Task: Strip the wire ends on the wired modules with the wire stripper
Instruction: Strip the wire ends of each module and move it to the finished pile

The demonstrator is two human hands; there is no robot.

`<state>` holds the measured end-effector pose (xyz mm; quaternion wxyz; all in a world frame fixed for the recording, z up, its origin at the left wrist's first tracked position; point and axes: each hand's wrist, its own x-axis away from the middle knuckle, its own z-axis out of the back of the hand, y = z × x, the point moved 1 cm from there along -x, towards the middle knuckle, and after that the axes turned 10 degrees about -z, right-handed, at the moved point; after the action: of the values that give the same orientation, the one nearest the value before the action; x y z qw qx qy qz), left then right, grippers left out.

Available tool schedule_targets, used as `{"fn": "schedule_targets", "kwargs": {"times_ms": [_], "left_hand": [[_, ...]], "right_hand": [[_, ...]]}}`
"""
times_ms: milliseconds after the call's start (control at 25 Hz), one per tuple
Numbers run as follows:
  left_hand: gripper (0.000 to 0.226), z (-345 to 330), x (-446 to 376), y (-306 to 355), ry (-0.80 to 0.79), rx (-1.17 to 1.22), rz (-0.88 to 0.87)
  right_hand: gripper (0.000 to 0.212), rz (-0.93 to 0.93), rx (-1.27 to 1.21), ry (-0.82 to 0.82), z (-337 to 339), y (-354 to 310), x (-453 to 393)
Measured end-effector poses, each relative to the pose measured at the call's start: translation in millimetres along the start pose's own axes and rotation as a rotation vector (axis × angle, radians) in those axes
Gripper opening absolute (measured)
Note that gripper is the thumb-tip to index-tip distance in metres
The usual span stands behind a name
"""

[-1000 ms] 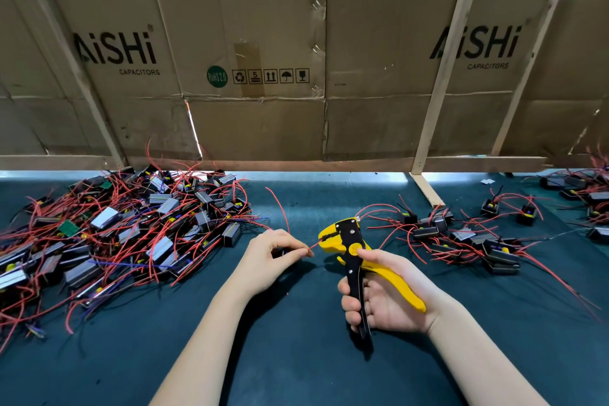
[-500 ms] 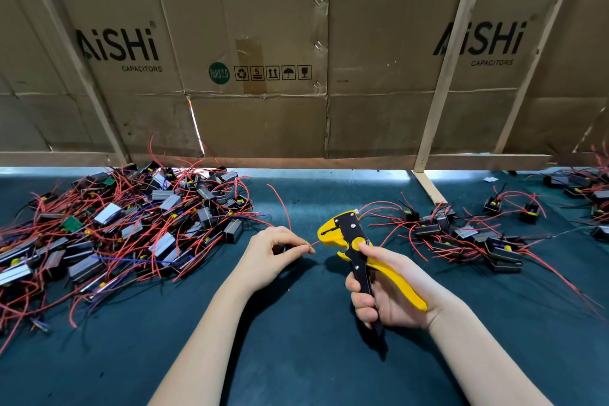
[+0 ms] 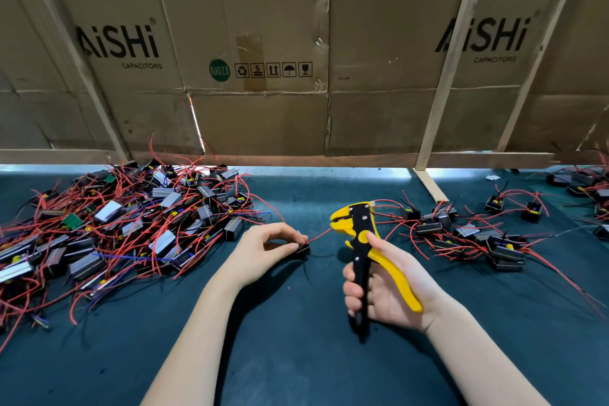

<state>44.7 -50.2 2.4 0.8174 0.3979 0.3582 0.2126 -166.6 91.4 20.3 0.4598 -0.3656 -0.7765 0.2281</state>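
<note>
My left hand (image 3: pixel 263 249) pinches a small black wired module (image 3: pixel 302 246) just above the dark green mat. Its red wire (image 3: pixel 319 236) runs up and right to the jaws of the yellow-and-black wire stripper (image 3: pixel 361 234). My right hand (image 3: pixel 385 290) grips the stripper's handles, head pointing up and left, the yellow handle spread out from the black one. The wire's tip sits at the jaw opening; whether it is clamped is unclear.
A big heap of modules with red wires (image 3: pixel 125 227) lies to the left. A smaller scatter of modules (image 3: pixel 468 234) lies to the right, more at the far right edge (image 3: pixel 586 188). A cardboard wall (image 3: pixel 296 76) with wooden battens closes the back.
Both hands have shifted slightly left and toward me. The stripper's handles have spread apart, and the module in my left fingers now shows with its wire stretched to the jaws.
</note>
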Motion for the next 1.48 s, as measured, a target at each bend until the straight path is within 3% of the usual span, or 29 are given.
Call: {"fn": "schedule_targets", "kwargs": {"times_ms": [240,480,560,680,920,1160,1480], "left_hand": [[0.01,-3,-1,0,0.023,-0.061,0.032],[0.005,-14,-2,7,0.115,-0.181,0.001],[0.009,-15,-2,8,0.069,-0.195,-0.016],[0.022,-13,-2,8,-0.048,-0.188,-0.031],[0.013,-16,-3,10,0.051,-0.196,-0.039],[0.038,-27,-8,18,0.012,-0.502,-0.089],[0.03,-29,-8,19,-0.064,-0.584,-0.1]], "right_hand": [[0.048,0.102,-0.199,0.098,-2,0,-3],[0.048,0.043,0.132,-0.061,-4,2,2],[0.048,0.036,0.177,-0.082,-4,2,3],[0.048,0.024,0.154,-0.065,-5,1,4],[0.055,0.026,0.153,-0.049,-7,1,5],[0.059,0.026,0.221,-0.078,-6,1,2],[0.063,-0.036,0.173,-0.11,-2,-1,1]]}}
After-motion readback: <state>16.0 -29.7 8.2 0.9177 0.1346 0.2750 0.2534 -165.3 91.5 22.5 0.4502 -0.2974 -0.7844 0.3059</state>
